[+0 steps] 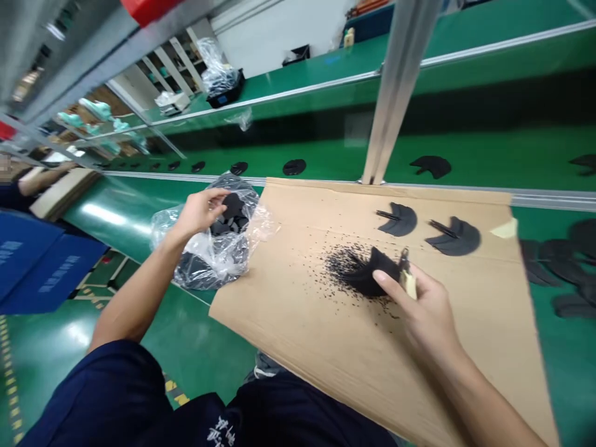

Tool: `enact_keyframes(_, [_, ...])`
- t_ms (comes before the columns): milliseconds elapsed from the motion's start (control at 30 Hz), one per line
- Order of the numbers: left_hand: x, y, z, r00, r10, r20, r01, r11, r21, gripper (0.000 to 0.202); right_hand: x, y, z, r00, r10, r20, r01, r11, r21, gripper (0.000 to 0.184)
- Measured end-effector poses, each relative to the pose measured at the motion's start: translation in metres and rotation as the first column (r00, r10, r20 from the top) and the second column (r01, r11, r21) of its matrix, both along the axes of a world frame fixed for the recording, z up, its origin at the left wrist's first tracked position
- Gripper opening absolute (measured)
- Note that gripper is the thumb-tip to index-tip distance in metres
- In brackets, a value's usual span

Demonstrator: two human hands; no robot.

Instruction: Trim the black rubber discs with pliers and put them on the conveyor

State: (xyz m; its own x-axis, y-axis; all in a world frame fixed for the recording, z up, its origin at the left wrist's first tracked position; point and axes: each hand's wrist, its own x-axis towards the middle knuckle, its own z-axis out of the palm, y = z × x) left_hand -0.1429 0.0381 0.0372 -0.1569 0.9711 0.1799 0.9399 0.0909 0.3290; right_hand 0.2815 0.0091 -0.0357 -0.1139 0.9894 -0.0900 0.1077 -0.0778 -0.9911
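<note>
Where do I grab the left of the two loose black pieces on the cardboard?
Probably its rounded edge, pinched from above: the black piece lies flat on the cardboard sheet, apart from its neighbour, leaving only the rim to catch.

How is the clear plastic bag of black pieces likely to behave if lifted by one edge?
The clear plastic bag looks thin and crumpled, so it would probably sag, not hold shape. The left hand reaches into its open mouth, so the black pieces could spill. Its glossy film may be slippery.
</note>
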Motion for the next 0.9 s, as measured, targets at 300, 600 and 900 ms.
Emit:
enact_keyframes(300, [0.115, -0.027, -0.024, 0.704, -0.471, 0.532, 0.262, 0.868, 0.421, 0.016, -0.006, -0.002, -0.001, 0.976, 0.012, -0.217, -0.040, 0.991, -0.125, 0.039])
enact_keyframes(600, [0.207, -0.037, -0.071, 0.502, -0.696, 0.514, 0.411, 0.715, 0.566, 0.017, -0.007, -0.008, 0.002, 0.943, 0.010, -0.333, -0.114, 0.949, -0.295, 0.038])
enact_keyframes(900, [0.210, -0.043, -0.085, 0.640, -0.684, 0.352, 0.453, 0.705, 0.546, 0.033, -0.008, -0.010, -0.004, 0.970, 0.117, -0.211, -0.159, 0.968, -0.196, 0.037])
